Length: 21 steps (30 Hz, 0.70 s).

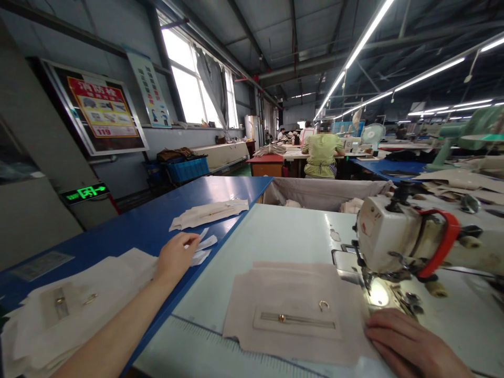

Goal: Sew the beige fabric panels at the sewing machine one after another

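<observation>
My left hand (177, 256) reaches over the blue table, thumb and fingertips closed on a narrow white strip (203, 234). Two more white strips (206, 243) lie just beside the fingers. On the pale machine table, a beige fabric panel (291, 286) lies flat, bearing a long slot with a gold zipper pull (282, 318) and a gold ring (324, 304). At the panel's right end, my right hand (407, 341) has its fingers closed together on the edge; its thumb is partly hidden. The sewing machine (388, 231), its lamp lit, stands just beyond that hand.
Stacked pale panels (98, 278) lie under my left forearm, and another small pile (212, 211) sits farther back on the blue table (129, 226). A fabric-lined bin (326, 191) adjoins the machine table (291, 231). A person in green (323, 152) sits ahead.
</observation>
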Available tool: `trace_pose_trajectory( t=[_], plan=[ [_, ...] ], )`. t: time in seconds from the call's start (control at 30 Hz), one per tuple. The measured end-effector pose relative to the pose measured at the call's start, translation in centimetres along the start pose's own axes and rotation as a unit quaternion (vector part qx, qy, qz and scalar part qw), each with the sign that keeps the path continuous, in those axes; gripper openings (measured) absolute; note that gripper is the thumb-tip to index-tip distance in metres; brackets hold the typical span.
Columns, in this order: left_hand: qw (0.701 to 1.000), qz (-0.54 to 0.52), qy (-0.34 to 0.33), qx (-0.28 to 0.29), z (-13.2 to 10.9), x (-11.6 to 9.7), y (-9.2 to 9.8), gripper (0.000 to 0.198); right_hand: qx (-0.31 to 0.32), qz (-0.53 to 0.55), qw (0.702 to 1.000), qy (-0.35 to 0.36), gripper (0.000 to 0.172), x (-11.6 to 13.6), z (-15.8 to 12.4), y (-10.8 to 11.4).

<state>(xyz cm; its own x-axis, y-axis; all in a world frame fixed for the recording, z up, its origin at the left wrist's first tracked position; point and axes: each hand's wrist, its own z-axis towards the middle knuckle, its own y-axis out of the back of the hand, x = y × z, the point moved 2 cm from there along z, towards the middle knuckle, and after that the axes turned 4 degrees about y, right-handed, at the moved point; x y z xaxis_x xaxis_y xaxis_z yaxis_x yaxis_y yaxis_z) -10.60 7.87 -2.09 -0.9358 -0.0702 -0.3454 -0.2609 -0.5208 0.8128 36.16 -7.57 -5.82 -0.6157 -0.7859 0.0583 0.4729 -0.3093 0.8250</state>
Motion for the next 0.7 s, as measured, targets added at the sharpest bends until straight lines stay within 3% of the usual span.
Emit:
trace_pose_trajectory(
  t=[0.13, 0.3, 0.5, 0.6, 0.7],
  plan=[
    [0.996, 0.001, -0.074, -0.054, -1.2, -1.9, 1.0, 0.031, 0.012, 0.025, 0.999, -0.029, 0.017, 0.6, 0.4, 0.0],
    [0.949, -0.015, -0.306, -0.070, -4.3, -7.9, -0.3, 0.036, 0.013, 0.074, 0.995, -0.064, 0.024, 0.9, 0.4, -0.1],
    [0.845, -0.075, -0.530, 0.008, -13.0, -19.5, -4.1, 0.032, -0.004, 0.071, 0.996, -0.058, 0.022, 0.4, 0.0, 0.5],
    [0.828, -0.032, -0.553, 0.087, -15.8, -23.7, -5.7, 0.023, -0.006, 0.075, 0.996, -0.055, 0.021, 0.3, -0.2, 0.8],
    [0.829, 0.017, -0.539, 0.147, -16.7, -25.4, -6.5, 0.019, 0.019, 0.086, 0.995, -0.045, 0.020, 0.5, -0.3, 0.8]
  ],
)
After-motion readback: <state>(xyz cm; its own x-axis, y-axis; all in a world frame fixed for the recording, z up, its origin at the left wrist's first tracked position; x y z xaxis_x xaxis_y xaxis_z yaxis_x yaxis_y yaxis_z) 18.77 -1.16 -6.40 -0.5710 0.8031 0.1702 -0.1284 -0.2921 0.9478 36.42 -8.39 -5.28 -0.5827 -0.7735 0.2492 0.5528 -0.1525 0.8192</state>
